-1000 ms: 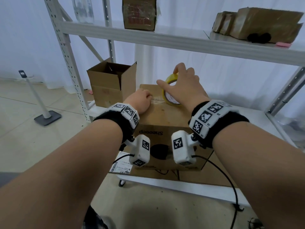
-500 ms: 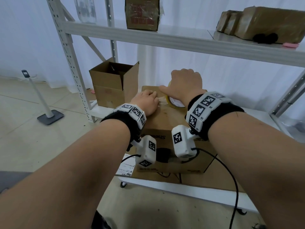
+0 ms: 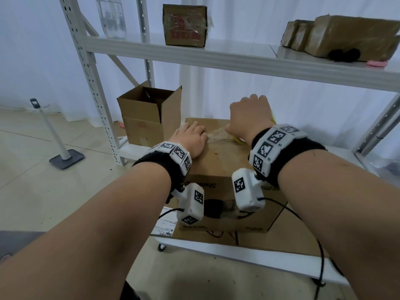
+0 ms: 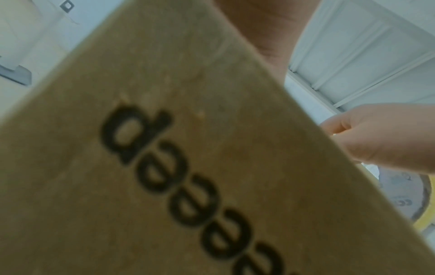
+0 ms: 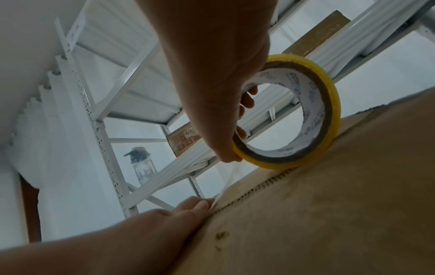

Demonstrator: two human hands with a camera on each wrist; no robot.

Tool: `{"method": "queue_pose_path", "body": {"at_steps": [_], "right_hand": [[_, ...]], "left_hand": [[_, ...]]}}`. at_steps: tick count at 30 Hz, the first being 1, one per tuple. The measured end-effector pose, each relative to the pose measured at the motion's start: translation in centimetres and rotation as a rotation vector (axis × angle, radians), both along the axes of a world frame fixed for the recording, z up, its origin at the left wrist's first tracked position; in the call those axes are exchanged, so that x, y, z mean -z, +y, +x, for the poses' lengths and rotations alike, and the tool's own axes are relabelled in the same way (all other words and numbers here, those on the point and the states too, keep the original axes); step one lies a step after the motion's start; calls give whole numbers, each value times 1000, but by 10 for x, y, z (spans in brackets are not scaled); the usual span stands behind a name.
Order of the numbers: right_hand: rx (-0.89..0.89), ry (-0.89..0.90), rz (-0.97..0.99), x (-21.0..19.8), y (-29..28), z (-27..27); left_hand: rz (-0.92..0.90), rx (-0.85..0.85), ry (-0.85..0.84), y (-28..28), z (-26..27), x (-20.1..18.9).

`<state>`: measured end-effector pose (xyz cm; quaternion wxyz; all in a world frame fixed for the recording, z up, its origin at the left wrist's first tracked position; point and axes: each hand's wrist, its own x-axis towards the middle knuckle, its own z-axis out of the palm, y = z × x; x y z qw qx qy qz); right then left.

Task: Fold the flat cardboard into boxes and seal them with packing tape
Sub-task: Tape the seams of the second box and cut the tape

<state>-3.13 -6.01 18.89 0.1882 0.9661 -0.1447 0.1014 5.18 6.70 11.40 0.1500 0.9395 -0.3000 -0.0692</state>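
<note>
Right hand [image 5: 212, 78] curled round the light, stiff roll [image 5: 313, 119], left hand [image 3: 190, 140] apparently flat, pinning thin clingy tape [image 3: 216, 135] on the box [image 3: 218, 161]; best gripped through the core

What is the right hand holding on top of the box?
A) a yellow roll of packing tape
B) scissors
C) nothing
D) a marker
A: the right hand grips the yellow roll of packing tape, fingers through its core, standing on edge on the cardboard box.
</note>
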Motion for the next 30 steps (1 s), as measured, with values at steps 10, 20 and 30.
{"method": "queue_pose_path", "body": {"at_steps": [10,20,30], "right_hand": [[58,-103,201,8,-11,-3],[60,-334,570,19,-28,-18],[41,-272,545,18,-29,-18]], "left_hand": [[121,-19,1,-3,-5,-4],[128,0,-47,-4,-8,-7],[275,-103,-38,-18,-17,-10]]}}
